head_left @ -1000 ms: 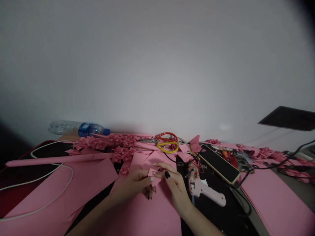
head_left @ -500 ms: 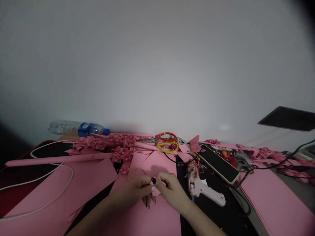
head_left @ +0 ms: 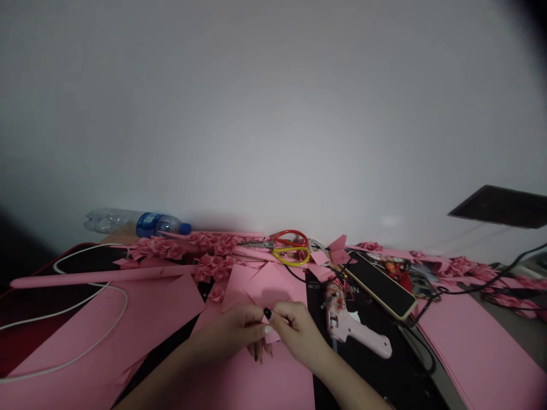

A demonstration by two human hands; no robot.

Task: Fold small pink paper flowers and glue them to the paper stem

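"Black surface (head_left: 367, 376) along the bottom of the frame, much of it covered in pink paper. What's closest?"

"Both hands, at lower centre, above a large pink sheet (head_left: 269, 384). The left hand (head_left: 233, 326) grips a small piece of pink paper (head_left: 272, 337) between thumb and fingers."

"And the other?"

"The right hand (head_left: 299, 330) is clasped on that same piece, its thumb just beside the left one. Most of the paper is hidden by the fingers; only its lower corner shows well, so I can't tell how it is folded."

"What flanks them?"

"At lower left, wide pink paper (head_left: 145, 319) with a white cable (head_left: 127, 302) looped over it. Right of centre, a pale pink glue gun (head_left: 363, 337), then a phone (head_left: 382, 285) lying at a slant. More pink sheets (head_left: 482, 347) are stacked at lower right."

"Farther back?"

"A slim pink tube (head_left: 102, 277) at left, and folded pink flowers (head_left: 213, 266) near the middle. Scissors (head_left: 268, 244) with one red and one yellow handle lie among the paper things. Behind, at left, a clear bottle (head_left: 147, 224) rests on its side by the grey wall (head_left: 273, 114), which fills the upper frame."
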